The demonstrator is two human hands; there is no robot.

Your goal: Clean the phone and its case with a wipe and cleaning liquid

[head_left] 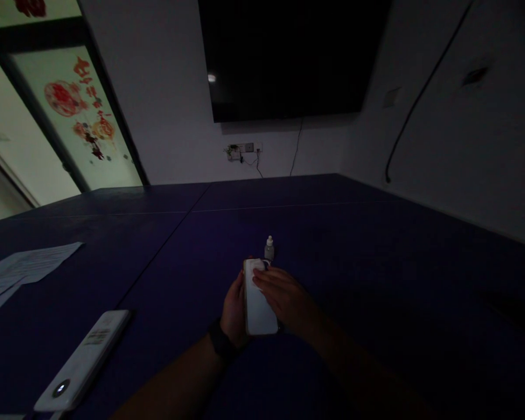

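Note:
Over the blue table, my left hand (234,312), with a dark band at its wrist, is wrapped round the left edge of a phone (261,315). The phone has a pale, whitish face turned up towards me and a thin rim. Across its upper part lies my right hand (291,297), fingers together and pressing a small white wipe (256,266) against the phone. Dim light and the fingers hide most of the wipe. Just beyond the phone's top end stands a small clear dropper bottle (269,249) with a white cap, upright and touched by neither hand.
A white power bank (85,359) with a lit round display lies at the front left of the blue table (179,251). Printed sheets (26,268) lie at the left edge. Wall sockets (245,149) and a large dark screen (293,58) are on the far wall.

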